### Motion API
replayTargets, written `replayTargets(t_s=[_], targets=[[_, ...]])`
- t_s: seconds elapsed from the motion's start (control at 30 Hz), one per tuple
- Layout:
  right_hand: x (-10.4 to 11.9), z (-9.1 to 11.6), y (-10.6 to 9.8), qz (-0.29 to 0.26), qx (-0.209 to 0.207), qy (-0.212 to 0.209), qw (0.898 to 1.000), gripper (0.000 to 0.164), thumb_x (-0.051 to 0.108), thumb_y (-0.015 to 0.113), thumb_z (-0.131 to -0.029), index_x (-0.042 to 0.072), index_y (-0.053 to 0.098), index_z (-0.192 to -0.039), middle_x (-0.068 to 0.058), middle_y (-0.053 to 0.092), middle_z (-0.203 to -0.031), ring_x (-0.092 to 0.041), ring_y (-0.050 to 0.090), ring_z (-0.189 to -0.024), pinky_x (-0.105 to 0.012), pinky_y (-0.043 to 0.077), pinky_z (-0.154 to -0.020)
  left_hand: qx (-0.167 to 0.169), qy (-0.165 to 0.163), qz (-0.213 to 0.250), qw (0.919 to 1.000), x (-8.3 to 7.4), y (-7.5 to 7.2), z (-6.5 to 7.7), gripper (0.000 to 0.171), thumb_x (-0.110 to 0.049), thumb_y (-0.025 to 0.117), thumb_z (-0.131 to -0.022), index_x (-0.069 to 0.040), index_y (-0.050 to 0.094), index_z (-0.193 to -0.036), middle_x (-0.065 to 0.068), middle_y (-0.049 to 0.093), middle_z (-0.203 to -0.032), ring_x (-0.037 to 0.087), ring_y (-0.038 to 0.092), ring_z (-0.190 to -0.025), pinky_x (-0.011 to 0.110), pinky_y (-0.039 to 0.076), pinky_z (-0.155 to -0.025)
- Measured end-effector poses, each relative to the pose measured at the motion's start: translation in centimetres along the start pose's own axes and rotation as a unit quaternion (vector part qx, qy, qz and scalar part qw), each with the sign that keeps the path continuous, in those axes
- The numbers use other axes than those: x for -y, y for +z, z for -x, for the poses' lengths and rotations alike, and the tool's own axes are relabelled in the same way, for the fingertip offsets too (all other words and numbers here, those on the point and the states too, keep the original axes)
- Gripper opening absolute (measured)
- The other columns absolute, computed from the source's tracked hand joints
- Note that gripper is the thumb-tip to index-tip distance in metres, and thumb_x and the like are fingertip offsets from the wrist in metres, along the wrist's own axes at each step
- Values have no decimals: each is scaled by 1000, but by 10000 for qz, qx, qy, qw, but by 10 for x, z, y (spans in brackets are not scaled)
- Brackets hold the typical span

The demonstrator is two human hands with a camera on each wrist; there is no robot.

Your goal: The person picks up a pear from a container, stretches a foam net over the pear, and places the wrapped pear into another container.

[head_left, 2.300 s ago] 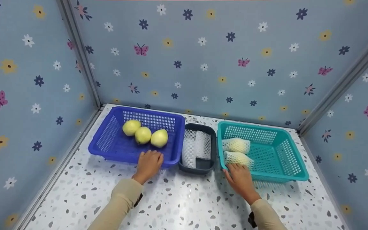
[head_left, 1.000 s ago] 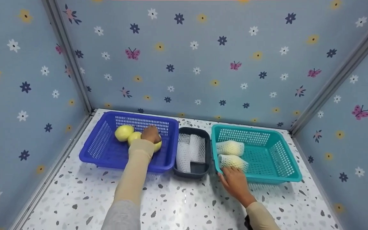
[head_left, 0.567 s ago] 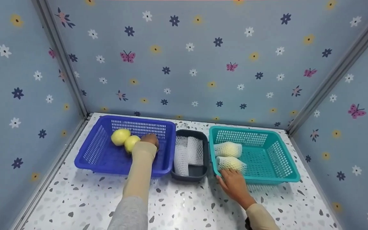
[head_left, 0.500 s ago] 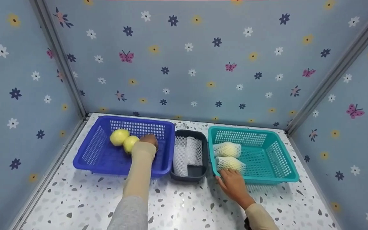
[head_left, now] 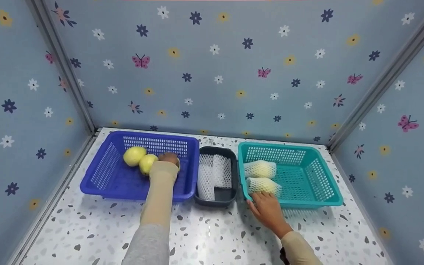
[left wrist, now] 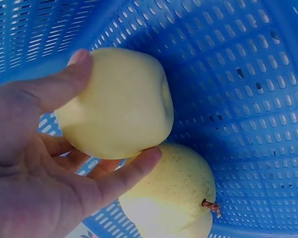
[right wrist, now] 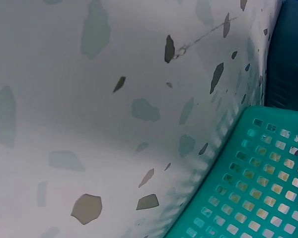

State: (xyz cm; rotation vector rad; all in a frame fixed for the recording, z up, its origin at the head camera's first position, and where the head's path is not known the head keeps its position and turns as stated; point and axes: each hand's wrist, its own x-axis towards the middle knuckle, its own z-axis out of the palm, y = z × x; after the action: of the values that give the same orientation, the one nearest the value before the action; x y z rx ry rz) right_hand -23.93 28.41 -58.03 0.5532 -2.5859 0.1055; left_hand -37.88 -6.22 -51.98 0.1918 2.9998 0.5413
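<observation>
In the blue basket (head_left: pixel 109 188), my left hand (head_left: pixel 169 158) holds a pale yellow pear (left wrist: pixel 116 104), thumb on one side and fingers round the other. Just below it in the left wrist view, a speckled pear (left wrist: pixel 171 188) with a brown stem touches my fingertip. The head view shows two pears (head_left: pixel 134 156) left of the hand; my hand mostly covers the held one there. My right hand (head_left: pixel 267 208) rests on the near rim of the teal basket (head_left: pixel 315 203), fingers laid over it beside a pear in a white foam net (head_left: pixel 265 186).
Another netted pear (head_left: pixel 261 169) lies behind the first. Between the baskets stands a small dark tray (head_left: pixel 223 194) with white foam nets (head_left: pixel 206 184). Flowered panels (head_left: pixel 212 73) close off the back and both sides of the speckled white table (head_left: pixel 204 235).
My left hand has moved from the blue basket's near rim into the basket and taken hold of the rightmost pear. The right hand stays on the teal rim. The head view has shifted slightly.
</observation>
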Motion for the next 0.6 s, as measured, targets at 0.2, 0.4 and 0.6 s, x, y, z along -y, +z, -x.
replayTargets(t_s=[0.2,0.4,0.6], targets=[[-1,3,1,-62,-105,-95,9999,22,33,56,-84,14,59,-94,-1,59,-82,-21,54,-77,-40,41,-68,107,-120,-147,9998,12,29,-28,33,-4,49,-73,8,57,-103,31,47,-111,45,40,-101,54,35,-82],[-1,1,0,-110,-118,-112,9998,23,31,58,-82,13,59,-97,-2,60,-84,-21,55,-79,-40,41,-69,247,-183,130,9994,-8,-8,12,8,-5,52,-73,-8,59,-77,13,58,-91,30,54,-76,45,44,-56],[1,0,1,-129,-149,-107,9997,23,32,55,-84,13,60,-95,-2,61,-84,-21,55,-79,-40,41,-70,820,-66,633,9946,-16,-37,28,21,0,61,-67,-1,56,-87,15,56,-93,24,45,-69,36,44,-59]])
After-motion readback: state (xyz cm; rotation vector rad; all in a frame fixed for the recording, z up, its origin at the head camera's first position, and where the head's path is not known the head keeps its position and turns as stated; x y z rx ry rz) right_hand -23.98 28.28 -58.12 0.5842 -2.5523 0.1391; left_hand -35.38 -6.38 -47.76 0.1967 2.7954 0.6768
